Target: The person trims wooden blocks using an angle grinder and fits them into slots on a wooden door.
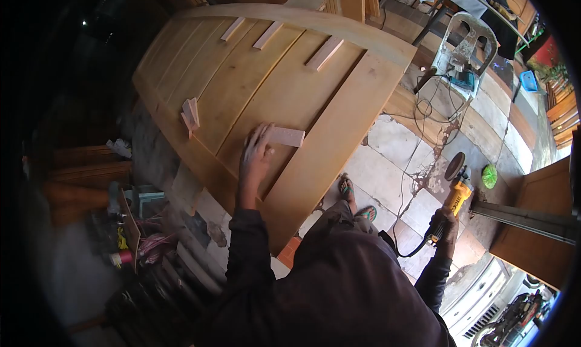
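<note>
Shirt (345,286): dark, long-sleeved, on the person standing just below the door (336,147).
Door: brown wood, grooved panels, lying face up.
Left hand (258,148): fingers laid over one end of a pinkish wood block (287,136) on the door; whether they pinch it, I cannot tell.
Right hand (446,225): wrapped around a yellow grinder (458,197), held out to the right of the door.
Other blocks (325,53): three along the door's far side, plus a small cluster (190,114) near its left edge.
Sandals (366,213): on the person's feet, beside the door.
Chair (446,62): pale, right of the door, a teal tool (465,79) on its seat.
</note>
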The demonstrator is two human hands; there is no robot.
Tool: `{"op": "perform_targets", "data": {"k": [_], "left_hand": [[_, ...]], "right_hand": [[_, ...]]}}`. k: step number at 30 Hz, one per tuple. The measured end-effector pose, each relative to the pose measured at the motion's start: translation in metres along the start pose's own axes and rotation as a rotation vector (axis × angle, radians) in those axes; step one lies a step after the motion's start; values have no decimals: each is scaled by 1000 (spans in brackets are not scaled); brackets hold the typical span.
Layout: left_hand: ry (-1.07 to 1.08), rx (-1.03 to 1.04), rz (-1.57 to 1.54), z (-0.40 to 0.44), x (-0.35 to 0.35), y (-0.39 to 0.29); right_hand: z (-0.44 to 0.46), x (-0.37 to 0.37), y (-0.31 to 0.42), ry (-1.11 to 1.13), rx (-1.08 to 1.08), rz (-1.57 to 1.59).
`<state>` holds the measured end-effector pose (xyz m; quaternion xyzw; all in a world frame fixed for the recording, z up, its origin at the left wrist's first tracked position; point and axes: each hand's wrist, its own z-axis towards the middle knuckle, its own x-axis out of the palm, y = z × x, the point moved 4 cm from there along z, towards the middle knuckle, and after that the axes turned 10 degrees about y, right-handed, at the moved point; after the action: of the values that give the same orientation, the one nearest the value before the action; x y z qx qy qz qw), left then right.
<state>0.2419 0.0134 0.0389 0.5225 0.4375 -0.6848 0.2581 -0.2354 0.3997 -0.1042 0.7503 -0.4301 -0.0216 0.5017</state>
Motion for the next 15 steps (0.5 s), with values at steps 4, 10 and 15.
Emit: {"op": "perform_targets", "data": {"k": [4,10,15], "left_hand": [[152,128,-4,27,22,40],[62,-102,-134,73,-7,88],[-221,-446,-215,122,-14,187]], "right_hand": [[22,2,19,-70,-35,-37],[54,14,47,-66,-17,-7],[123,7,77,-44,9,59]]}}
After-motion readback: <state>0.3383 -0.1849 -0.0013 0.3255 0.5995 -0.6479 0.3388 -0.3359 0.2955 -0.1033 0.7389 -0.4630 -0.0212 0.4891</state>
